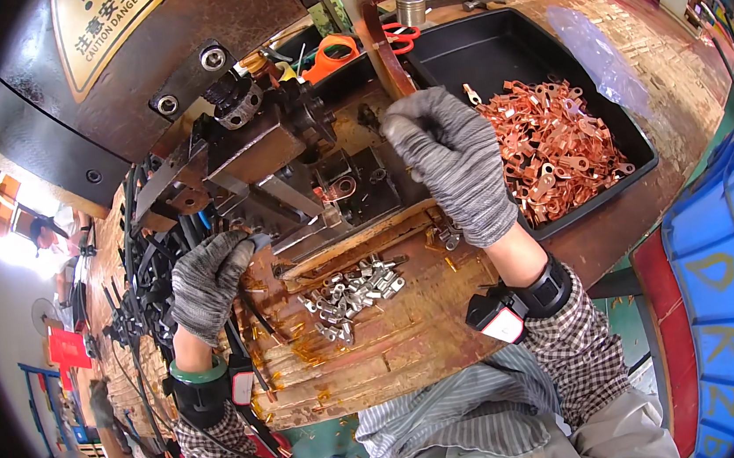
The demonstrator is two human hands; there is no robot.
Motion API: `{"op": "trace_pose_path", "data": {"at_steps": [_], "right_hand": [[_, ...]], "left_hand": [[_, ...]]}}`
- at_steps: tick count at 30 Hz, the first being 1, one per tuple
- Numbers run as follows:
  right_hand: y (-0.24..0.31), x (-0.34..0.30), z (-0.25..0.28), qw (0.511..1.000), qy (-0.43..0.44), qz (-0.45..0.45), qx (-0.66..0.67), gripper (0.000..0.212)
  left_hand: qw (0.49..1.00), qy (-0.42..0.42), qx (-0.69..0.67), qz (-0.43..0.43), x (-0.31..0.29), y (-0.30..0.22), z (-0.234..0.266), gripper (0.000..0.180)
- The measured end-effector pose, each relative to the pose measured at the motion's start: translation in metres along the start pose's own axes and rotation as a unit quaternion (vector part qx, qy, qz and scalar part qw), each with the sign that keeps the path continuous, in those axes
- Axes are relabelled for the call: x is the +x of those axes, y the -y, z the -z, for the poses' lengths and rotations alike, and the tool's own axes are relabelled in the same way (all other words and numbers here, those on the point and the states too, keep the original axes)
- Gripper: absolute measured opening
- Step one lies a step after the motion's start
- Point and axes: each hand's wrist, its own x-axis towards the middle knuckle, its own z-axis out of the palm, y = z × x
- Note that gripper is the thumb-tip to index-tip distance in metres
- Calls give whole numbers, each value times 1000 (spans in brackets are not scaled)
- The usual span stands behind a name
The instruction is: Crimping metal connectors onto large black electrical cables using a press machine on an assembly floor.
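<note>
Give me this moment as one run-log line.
left hand: gloved, near press tooling | right hand: gloved, beside copper lugs | copper lugs: heaped in black tray | silver lugs: piled on bench | grips: unclear

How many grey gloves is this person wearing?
2: one on the left hand, by the machine, and one on the right hand, left of the copper pieces. Neither is hidden.

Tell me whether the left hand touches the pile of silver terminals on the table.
Apart: the head view shows wooden table between the left hand and the silver terminals.
</note>
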Motion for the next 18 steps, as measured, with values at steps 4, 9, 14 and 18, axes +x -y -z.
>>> {"op": "trace_pose_path", "data": {"at_steps": [4,9,14,18], "right_hand": [[-1,2,2,999,-40,20,23,6],[-2,5,4,996,-65,57,2,7],[12,2,9,990,-96,103,-15,16],[21,-24,3,937,4,206,-283,21]], "left_hand": [[1000,-1,3,-7,0,-1,0,16],[1000,-9,9,-16,1,1,-2,17],[999,-16,9,-26,0,3,-3,17],[992,-31,58,-112,-19,4,4,13]]}}
